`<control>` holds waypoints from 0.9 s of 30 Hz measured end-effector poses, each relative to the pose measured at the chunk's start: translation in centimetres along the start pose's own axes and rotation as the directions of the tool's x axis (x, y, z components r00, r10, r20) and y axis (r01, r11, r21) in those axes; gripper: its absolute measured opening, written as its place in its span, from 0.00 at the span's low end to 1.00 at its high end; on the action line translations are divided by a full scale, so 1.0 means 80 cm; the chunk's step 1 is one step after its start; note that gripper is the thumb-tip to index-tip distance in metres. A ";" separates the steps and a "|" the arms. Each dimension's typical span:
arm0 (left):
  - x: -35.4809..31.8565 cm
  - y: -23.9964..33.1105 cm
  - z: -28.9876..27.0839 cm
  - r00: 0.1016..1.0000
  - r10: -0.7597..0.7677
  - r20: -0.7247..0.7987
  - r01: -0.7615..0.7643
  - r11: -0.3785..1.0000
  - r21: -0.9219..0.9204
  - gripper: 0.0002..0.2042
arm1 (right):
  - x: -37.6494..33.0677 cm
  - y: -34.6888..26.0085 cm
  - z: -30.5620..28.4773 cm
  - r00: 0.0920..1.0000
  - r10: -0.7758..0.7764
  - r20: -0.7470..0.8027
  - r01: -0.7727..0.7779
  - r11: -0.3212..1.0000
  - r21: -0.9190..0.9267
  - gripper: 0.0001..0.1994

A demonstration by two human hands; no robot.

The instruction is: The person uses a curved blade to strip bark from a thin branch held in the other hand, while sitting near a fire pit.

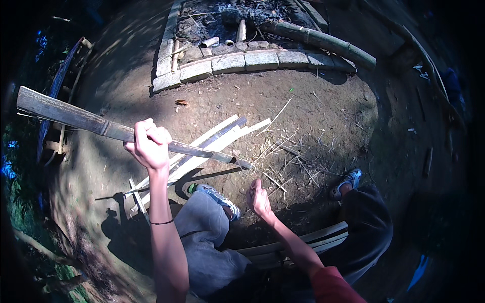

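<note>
My left hand [150,145] is closed around a long, split bamboo strip [70,115], dark on its outer face. The strip slants from the upper left down to the right, and its tip ends just above my right hand [259,201]. That hand is curled closed, apart from the tip; whatever is in its fingers, if anything, cannot be made out. Beneath the held strip, several pale split bamboo strips [217,143] lie on the ground beside my shoe [218,199]. More bamboo strips [303,245] lie across between my legs, partly hidden by my right forearm.
Thin bamboo shavings [285,156] are scattered on the dirt ground ahead. Farther off is a fire pit edged with stone blocks [227,64], with ash, wood pieces and a thick bamboo pole [323,40] resting over its rim. A low bamboo frame [65,96] stands at the left.
</note>
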State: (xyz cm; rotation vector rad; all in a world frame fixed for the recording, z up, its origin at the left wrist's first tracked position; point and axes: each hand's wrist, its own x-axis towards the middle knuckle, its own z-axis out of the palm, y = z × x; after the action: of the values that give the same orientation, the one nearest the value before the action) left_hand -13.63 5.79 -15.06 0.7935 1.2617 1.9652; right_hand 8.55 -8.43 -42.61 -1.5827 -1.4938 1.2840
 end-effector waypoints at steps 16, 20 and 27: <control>-0.022 -0.004 0.046 1.000 -0.020 0.010 0.020 1.000 0.005 0.21 | -0.029 0.110 0.001 0.964 -0.152 -0.217 0.089 0.957 -0.277 0.20; -0.016 0.006 0.028 0.994 0.075 0.077 -0.077 0.997 0.022 0.20 | -0.019 0.017 0.001 0.994 0.001 -0.111 -0.007 0.999 -0.050 0.14; -0.024 -0.009 0.046 0.998 0.010 0.059 -0.012 0.999 0.035 0.20 | -0.025 0.115 0.002 0.965 -0.128 -0.227 0.053 0.949 -0.312 0.14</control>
State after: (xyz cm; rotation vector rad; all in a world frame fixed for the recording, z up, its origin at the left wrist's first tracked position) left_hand -9.49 6.41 -14.71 0.8714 1.2635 1.9189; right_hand 12.15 -12.09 -50.55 -1.7676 -1.6389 0.7992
